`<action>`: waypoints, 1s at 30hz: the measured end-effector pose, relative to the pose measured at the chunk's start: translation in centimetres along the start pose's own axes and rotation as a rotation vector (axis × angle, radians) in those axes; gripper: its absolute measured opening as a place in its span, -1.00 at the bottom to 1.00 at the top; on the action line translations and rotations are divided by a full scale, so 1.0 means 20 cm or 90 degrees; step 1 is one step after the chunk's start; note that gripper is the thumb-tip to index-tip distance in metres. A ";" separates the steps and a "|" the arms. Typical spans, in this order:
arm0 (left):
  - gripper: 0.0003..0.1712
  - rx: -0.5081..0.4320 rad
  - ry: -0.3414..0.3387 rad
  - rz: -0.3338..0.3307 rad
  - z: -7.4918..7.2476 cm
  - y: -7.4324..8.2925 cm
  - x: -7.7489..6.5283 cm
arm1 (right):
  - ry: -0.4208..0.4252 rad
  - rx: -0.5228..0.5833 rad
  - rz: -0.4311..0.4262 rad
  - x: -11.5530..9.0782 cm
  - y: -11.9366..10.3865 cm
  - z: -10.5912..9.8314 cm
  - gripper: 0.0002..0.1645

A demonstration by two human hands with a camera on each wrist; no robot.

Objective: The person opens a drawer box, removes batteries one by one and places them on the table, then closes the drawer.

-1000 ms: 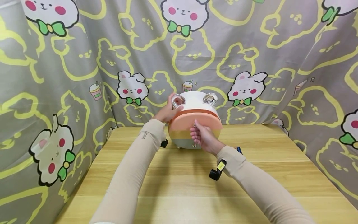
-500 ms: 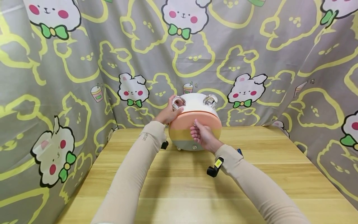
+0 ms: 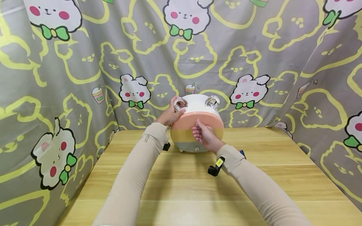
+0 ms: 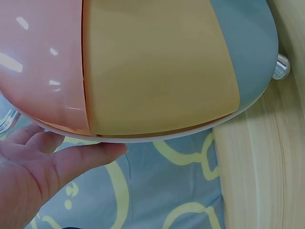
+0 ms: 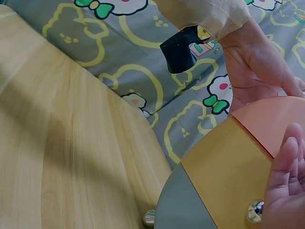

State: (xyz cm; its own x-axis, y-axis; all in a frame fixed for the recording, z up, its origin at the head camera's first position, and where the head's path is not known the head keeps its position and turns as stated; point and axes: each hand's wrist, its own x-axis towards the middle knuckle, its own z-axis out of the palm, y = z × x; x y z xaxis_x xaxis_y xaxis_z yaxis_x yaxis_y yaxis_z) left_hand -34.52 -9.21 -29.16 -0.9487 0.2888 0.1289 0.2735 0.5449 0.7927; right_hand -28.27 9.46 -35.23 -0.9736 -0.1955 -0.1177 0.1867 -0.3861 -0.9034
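Observation:
A round white drawer box (image 3: 199,102) with two silver ear-shaped loops (image 3: 212,102) stands at the back of the table. Its front has a pink drawer (image 3: 185,121), a yellow drawer (image 3: 181,135) and a grey-blue drawer (image 3: 185,147). My left hand (image 3: 169,115) grips the box's upper left side by one ear, thumb toward the front; part of its fingers is hidden. With curled fingers, my right hand (image 3: 207,137) pinches the small knob on the pink drawer, which sits flush. A silver knob (image 5: 255,211) on the yellow drawer shows in the right wrist view.
The box stands on short silver feet (image 4: 282,67) on the wood-grain table (image 3: 181,188). Close behind it hangs a grey patterned curtain (image 3: 158,56), which also encloses both sides. A black wrist camera mount (image 3: 216,168) juts out below my right wrist.
The pink drawer has gone in: the dark gap along its top edge a second ago is closed. My right hand moved slightly with it; my left hand has stayed on the box.

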 end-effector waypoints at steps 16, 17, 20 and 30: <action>-0.09 0.029 -0.001 0.047 -0.01 0.00 -0.01 | -0.003 0.007 -0.004 0.03 0.00 -0.01 -0.50; -0.09 0.031 -0.001 0.047 -0.01 0.00 -0.01 | -0.003 0.006 -0.005 0.04 0.00 -0.01 -0.50; -0.09 0.037 -0.003 0.042 -0.01 0.00 -0.01 | -0.001 0.009 -0.003 0.04 0.00 -0.02 -0.50; 0.06 0.081 -0.003 0.037 -0.01 0.01 -0.01 | -0.005 0.011 -0.006 0.05 0.01 -0.02 -0.48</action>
State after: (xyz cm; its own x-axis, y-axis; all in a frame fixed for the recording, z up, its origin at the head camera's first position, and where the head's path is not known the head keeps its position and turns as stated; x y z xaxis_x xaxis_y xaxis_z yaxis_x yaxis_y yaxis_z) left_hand -34.26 -9.41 -28.97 -0.9302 0.3259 0.1691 0.3457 0.6224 0.7022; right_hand -29.20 9.57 -35.74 -0.9744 -0.1982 -0.1064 0.1801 -0.4039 -0.8969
